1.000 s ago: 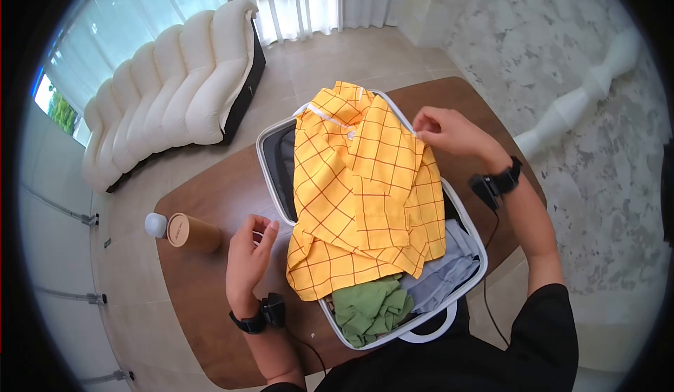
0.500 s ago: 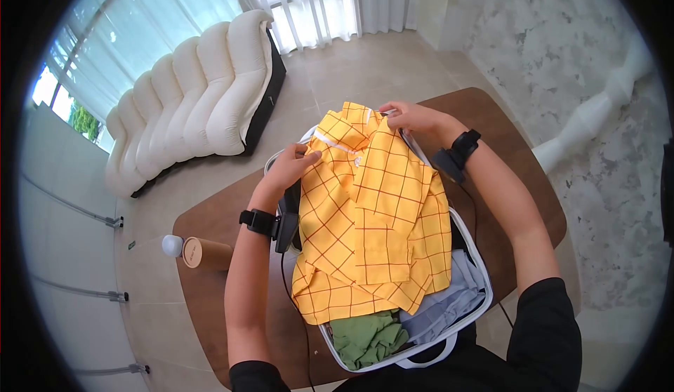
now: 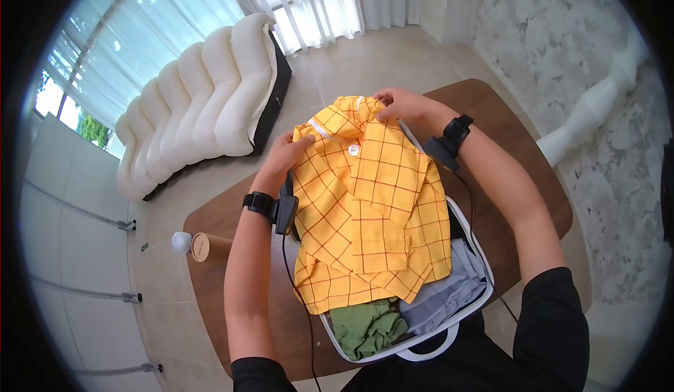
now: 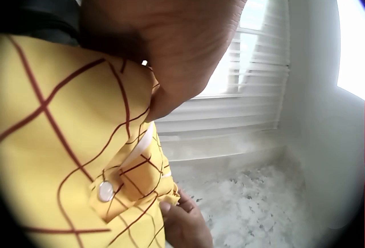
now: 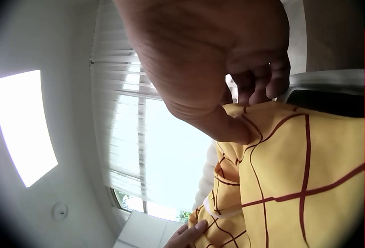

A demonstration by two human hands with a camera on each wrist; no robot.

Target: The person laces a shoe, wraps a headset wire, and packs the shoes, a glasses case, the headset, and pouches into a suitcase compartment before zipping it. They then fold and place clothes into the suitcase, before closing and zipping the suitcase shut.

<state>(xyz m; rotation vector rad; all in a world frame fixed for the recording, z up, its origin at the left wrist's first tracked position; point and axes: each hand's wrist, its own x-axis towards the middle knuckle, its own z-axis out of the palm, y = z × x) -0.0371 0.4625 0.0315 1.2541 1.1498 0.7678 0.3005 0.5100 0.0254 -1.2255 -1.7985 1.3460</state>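
Note:
A yellow shirt (image 3: 372,216) with a red-brown grid pattern lies folded over the open white-rimmed suitcase (image 3: 489,290). My left hand (image 3: 285,153) pinches the shirt's left shoulder, thumb on top of the cloth. At the opposite shoulder, beside the collar, my right hand (image 3: 407,107) grips the fabric between thumb and fingers; the right wrist view shows this thumb (image 5: 231,129) pressed on the cloth. A white button (image 4: 106,191) sits below the collar. Beneath the shirt's lower edge show a crumpled green garment (image 3: 366,330) and a grey-blue garment (image 3: 446,280).
The suitcase stands on a brown wooden table (image 3: 217,287). A cardboard tube (image 3: 210,248) and a white-topped item (image 3: 181,242) are at the table's left. Cables run from both wrist cameras. A cream sofa (image 3: 203,97) stands beyond, by the curtains.
Both hands have moved forward to the shirt's shoulders, the left from beside the suitcase, and taken hold of the cloth. The collar end has shifted slightly and spread wider.

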